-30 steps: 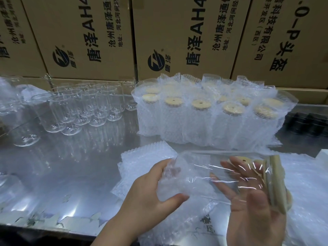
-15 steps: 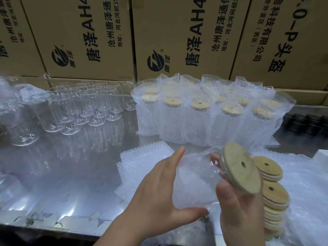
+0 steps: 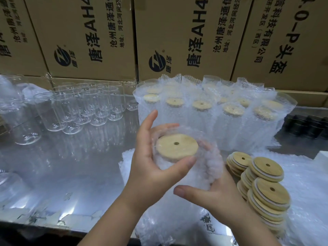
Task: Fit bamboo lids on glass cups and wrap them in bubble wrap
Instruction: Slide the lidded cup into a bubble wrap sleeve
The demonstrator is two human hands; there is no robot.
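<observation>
My left hand (image 3: pixel 150 167) is wrapped around a cup (image 3: pixel 177 157) that is sleeved in bubble wrap (image 3: pixel 211 162), thumb across its near side and fingers round the far side. A bamboo lid (image 3: pixel 177 146) with a small centre hole sits on the cup's mouth, facing up at me. My right hand (image 3: pixel 213 194) cups the wrap from below and to the right of the cup, thumb held out free. Just right of the cup lies a stack of loose lids (image 3: pixel 262 185) on more wrap. Behind the cup stand wrapped cups (image 3: pixel 221 112) with lids on; to the left of those, bare glasses (image 3: pixel 85 107) on the steel table (image 3: pixel 71 157). Boxes (image 3: pixel 177 36) line the back.
</observation>
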